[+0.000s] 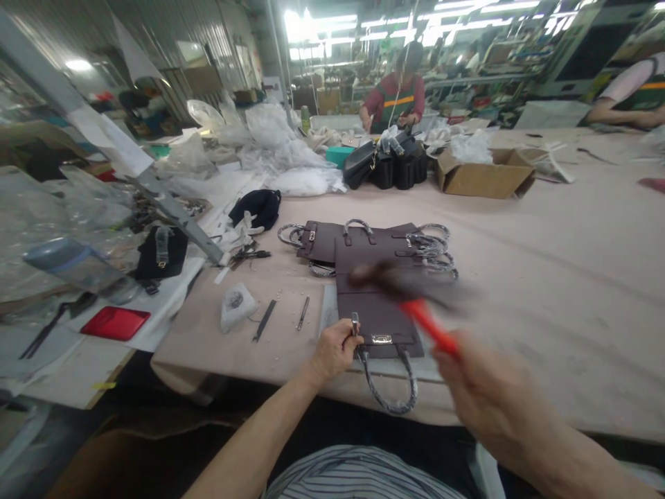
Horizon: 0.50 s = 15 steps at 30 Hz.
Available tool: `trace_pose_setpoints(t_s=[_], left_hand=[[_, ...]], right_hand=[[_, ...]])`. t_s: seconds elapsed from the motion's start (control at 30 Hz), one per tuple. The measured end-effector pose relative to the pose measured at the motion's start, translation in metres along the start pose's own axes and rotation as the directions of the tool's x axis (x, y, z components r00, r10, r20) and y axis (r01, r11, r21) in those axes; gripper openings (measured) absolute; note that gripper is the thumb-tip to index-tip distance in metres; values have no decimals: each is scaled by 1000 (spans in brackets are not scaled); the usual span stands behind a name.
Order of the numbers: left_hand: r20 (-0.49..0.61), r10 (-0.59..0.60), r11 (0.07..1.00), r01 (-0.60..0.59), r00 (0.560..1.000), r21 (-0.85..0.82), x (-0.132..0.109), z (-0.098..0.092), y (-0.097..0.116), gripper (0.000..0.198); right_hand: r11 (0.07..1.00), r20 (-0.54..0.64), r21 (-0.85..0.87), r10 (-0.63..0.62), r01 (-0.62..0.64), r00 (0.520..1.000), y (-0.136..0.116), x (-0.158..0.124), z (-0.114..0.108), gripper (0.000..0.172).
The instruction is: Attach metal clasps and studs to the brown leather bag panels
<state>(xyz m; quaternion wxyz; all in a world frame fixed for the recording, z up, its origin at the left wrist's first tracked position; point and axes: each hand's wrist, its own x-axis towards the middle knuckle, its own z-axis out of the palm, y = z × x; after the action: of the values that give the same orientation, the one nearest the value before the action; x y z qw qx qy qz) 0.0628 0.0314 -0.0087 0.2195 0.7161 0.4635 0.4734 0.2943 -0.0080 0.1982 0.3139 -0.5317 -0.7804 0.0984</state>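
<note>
My right hand (483,381) grips the red handle of a hammer (426,322), whose dark head is smeared by motion above a dark brown leather bag panel (368,315). The panel lies flat near the table's front edge, with a metal clasp plate (382,339) and a plastic-wrapped handle (389,402) hanging over the edge. With pinched fingers, my left hand (335,350) holds a small upright metal piece (355,323) at the panel's left side. What lies under its tip is too small to tell.
More brown bag panels (322,235) with wrapped handles lie just beyond. Left of the work are a slim metal tool (303,313), a dark strip (264,321) and a small plastic bag (237,306). Farther back stand black bags (389,163), a cardboard box (483,177) and a person (397,97).
</note>
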Motion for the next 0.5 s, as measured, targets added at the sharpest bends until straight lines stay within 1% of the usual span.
trace_pose_setpoints(t_s=[0.03, 0.07, 0.1, 0.2, 0.23, 0.27, 0.3, 0.33, 0.37, 0.4, 0.43, 0.47, 0.5], left_hand=[[8, 3, 1000, -3, 1000, 2, 0, 0, 0, 6], [13, 6, 1000, -6, 1000, -1, 0, 0, 0, 6], [13, 7, 1000, -7, 1000, -9, 0, 0, 1, 6], [13, -2, 999, 3, 1000, -43, 0, 0, 3, 7], [12, -5, 999, 6, 1000, -48, 0, 0, 4, 7], [7, -9, 999, 9, 1000, -50, 0, -1, 5, 7], [8, -12, 999, 12, 1000, -50, 0, -1, 5, 7], [8, -11, 999, 12, 1000, -49, 1, -1, 6, 7], [10, -11, 999, 11, 1000, -45, 1, -2, 6, 7], [19, -11, 999, 12, 1000, -41, 1, -2, 7, 7], [26, -12, 999, 13, 1000, -38, 1, -2, 7, 7], [30, -14, 999, 15, 999, -37, 1, -2, 7, 7], [28, -17, 999, 18, 999, -38, 1, -3, 7, 7]], right_hand=[[1000, 128, -2, -25, 25, 991, 3, -3, 5, 44], [1000, 232, 13, -20, 18, 973, 8, -4, 7, 45], [999, 287, 32, 10, -20, 958, 13, -4, 8, 44], [978, 274, 88, 157, -187, 949, 32, -1, 1, 44], [960, 284, 105, 221, -259, 933, 41, 0, -1, 45], [931, 314, 120, 293, -344, 903, 51, -1, 0, 46], [888, 350, 134, 374, -441, 859, 63, -4, 2, 46], [821, 390, 157, 460, -549, 798, 77, -8, 6, 47], [734, 417, 183, 545, -654, 728, 93, -15, 12, 46], [642, 432, 213, 614, -736, 661, 109, -23, 18, 45], [564, 437, 241, 664, -790, 607, 125, -31, 25, 45], [519, 423, 264, 695, -813, 581, 141, -39, 30, 43], [523, 389, 268, 710, -809, 588, 157, -47, 34, 41]])
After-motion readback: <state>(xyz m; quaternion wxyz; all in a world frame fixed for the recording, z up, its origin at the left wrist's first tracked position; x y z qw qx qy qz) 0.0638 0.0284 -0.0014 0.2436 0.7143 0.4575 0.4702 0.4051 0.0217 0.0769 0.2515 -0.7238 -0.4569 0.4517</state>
